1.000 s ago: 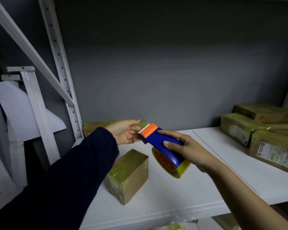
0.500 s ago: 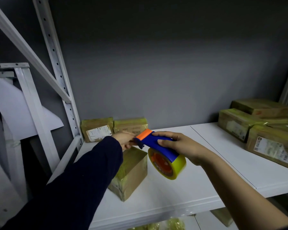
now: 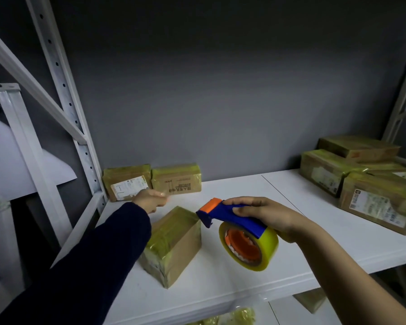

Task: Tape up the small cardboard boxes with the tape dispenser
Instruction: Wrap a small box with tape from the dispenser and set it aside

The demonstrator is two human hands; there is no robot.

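A small cardboard box (image 3: 174, 245), wrapped in yellowish tape, lies on the white shelf (image 3: 239, 188) in front of me. My right hand (image 3: 270, 214) grips the blue and orange tape dispenser (image 3: 230, 215) just right of the box, with the blade end near the box's top right corner and the yellow tape roll (image 3: 251, 249) hanging below. My left hand (image 3: 150, 200), in a dark sleeve, hovers over the box's far left end with its fingers pinched together. I cannot make out a strand of tape between it and the dispenser.
Two taped boxes (image 3: 127, 181) (image 3: 176, 178) stand against the grey wall at the back left. Several more taped boxes (image 3: 380, 202) are stacked at the right. A white perforated upright (image 3: 63, 95) and its diagonal brace border the shelf's left side. More parcels (image 3: 311, 301) lie on the shelf below.
My left hand has drawn away to the left from the dispenser's blade end. My right hand has carried the dispenser to the right and lower, beside the box.
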